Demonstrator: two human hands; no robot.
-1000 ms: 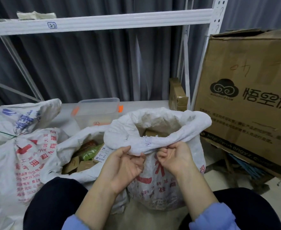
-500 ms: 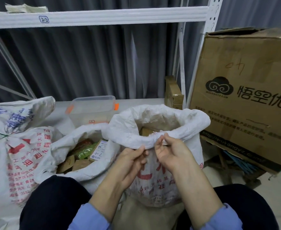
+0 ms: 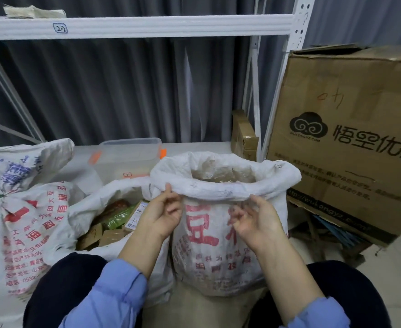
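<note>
The sack (image 3: 218,247) is coarse white woven plastic, printed with red characters. It stands upright as a fat cylinder between the person's knees. Its mouth is turned down into a thick, crinkled rolled rim (image 3: 220,194), and pale dusty matter shows inside.

The left hand (image 3: 161,214) comes up from below at the rim's left end. Its thumb (image 3: 168,187) lies against the roll and its fingers are curled under it; I cannot tell whether it truly pinches the fabric. The right hand (image 3: 257,220) hangs just under the rim's right part, palm toward the camera, fingers loosely bent and holding nothing. The two hands are well apart.

A slumped bag (image 3: 124,185) of the same weave presses on the sack's left side, with packets inside. A brown corrugated carton (image 3: 348,138) stands just to the right. A clear plastic tub (image 3: 131,155) sits behind.
</note>
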